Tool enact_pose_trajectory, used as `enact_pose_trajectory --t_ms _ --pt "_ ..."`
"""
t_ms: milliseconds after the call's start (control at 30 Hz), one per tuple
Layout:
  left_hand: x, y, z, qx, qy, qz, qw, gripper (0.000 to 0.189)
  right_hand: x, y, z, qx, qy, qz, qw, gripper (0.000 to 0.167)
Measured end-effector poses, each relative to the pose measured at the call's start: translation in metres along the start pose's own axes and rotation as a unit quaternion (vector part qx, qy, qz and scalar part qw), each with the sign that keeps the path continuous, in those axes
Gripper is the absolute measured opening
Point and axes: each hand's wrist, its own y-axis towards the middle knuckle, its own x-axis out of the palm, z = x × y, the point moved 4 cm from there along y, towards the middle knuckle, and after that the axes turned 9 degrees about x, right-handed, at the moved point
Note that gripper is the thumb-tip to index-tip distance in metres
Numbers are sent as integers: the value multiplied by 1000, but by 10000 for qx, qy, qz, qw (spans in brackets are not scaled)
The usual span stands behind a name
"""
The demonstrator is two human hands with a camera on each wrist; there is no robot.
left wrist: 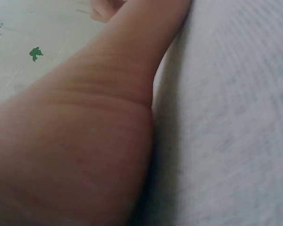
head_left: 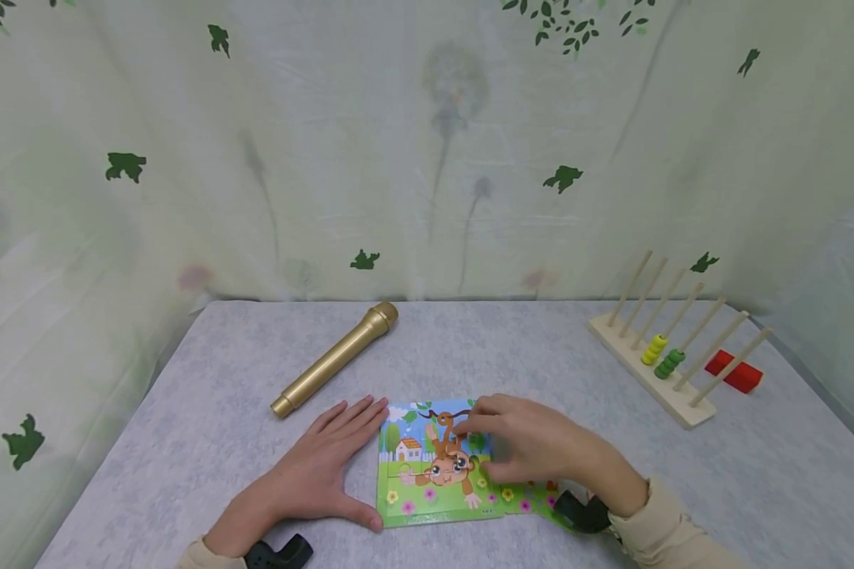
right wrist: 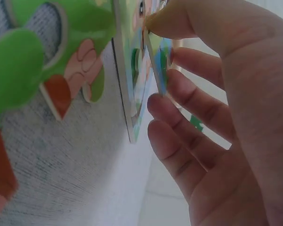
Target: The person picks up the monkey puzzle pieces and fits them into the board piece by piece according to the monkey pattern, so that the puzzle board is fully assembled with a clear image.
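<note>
A jigsaw puzzle [head_left: 427,514] with a monkey, a small house and flowers lies flat at the front middle of the table. My left hand [head_left: 316,474] rests on the cloth along the puzzle's left side, fingers straight, thumb by its lower left corner. Over the puzzle's right edge, my right hand [head_left: 534,442] pinches a puzzle piece [right wrist: 161,66] between thumb and fingers; the right wrist view shows the piece tilted at the board. Loose puzzle pieces [head_left: 527,496] lie right of the puzzle, partly hidden by the right hand. In the left wrist view mostly the left hand's skin [left wrist: 80,141] shows.
Behind the left hand lies a gold microphone [head_left: 334,359], slanted. At the right stands a wooden peg rack [head_left: 619,340] with yellow beads [head_left: 655,348] and green beads [head_left: 670,363]; red blocks [head_left: 734,371] lie beside it. A leaf-patterned curtain [head_left: 370,158] hangs behind the table.
</note>
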Motion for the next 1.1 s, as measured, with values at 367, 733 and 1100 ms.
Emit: enact_pose_trajectory --t_ms 367,733,1100 --pt "0 0 1 38 53 68 10000 137 5 0 -1 58 40 -157 9999 37" --pt "1 0 0 30 83 47 10000 137 7 1 -3 266 -37 -237 9994 36" --pt "1 0 -1 -25 -10 -30 10000 137 9 2 -3 344 -59 -306 9989 36"
